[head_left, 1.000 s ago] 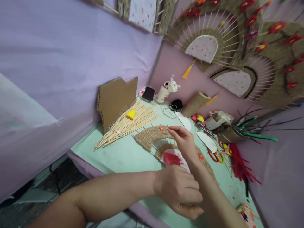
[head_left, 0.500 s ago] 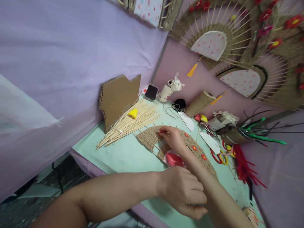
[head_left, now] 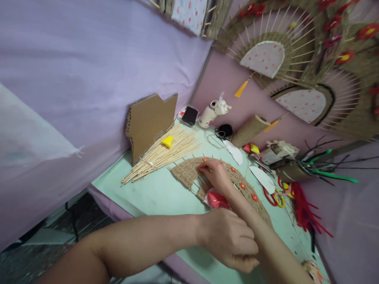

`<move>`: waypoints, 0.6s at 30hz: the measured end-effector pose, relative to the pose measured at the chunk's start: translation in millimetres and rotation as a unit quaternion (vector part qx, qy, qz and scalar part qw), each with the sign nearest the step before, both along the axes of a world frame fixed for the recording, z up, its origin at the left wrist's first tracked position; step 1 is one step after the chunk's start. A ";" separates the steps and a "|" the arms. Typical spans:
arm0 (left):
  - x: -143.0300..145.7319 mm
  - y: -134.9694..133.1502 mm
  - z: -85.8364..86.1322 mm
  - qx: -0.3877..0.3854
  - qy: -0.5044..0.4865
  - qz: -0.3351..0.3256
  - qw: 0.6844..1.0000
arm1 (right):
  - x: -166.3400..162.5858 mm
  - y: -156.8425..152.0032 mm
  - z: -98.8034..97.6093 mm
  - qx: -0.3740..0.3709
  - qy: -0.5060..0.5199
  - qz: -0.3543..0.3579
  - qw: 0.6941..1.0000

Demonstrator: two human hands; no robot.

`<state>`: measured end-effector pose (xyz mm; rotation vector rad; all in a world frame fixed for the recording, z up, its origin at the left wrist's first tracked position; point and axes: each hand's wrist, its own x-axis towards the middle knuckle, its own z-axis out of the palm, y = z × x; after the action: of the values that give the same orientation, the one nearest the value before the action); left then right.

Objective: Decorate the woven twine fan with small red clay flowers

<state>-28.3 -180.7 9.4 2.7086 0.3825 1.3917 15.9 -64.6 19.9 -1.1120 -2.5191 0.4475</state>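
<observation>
Across the mint-green tabletop [head_left: 148, 197], a woven half-round fan [head_left: 183, 173] is lying with its long axis running from far left to near right, its curved band bowing away from the person. Over that band's left half, the right hand [head_left: 217, 173] is bending down, with thumb and fingertips pinching a small red piece [head_left: 201, 167] at the weave; the fan is thus lying directly under this grip, its bare left end stretching out beyond the fingertips. Just past them one small red flower [head_left: 205, 159] is showing, while three more flowers [head_left: 242, 185] are dotting the band towards its right end, beside the right forearm. Closer to the person, the left hand [head_left: 229, 238] is hanging knuckles up with fingers curled, farther from the band than the right; its palm is facing away, so whether it is holding anything cannot be told. Between the hands a red packet [head_left: 217, 200] is lying on the fan's inner panel, showing no legible lettering. Behind, a white bottle [head_left: 207, 116] is bearing printed marks too small for reading, and no brand or label is standing out elsewhere.
</observation>
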 end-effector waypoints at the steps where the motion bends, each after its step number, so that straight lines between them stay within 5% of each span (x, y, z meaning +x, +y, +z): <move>1: -0.2 0.0 0.2 0.001 -0.001 0.001 1.000 | 0.4 0.0 -0.2 0.000 -0.002 0.001 1.000; 9: -1.4 -0.1 -1.2 0.033 -0.067 0.018 0.997 | 3.3 -0.1 -3.0 0.006 -0.022 -0.001 1.000; 18: -1.2 0.7 1.0 -0.006 0.006 0.008 1.000 | 4.1 -1.9 -2.8 0.008 -0.030 -0.004 1.000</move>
<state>-29.5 -180.0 10.3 2.7111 0.4124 1.3735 20.1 -66.5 17.1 -1.1445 -2.5638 0.3960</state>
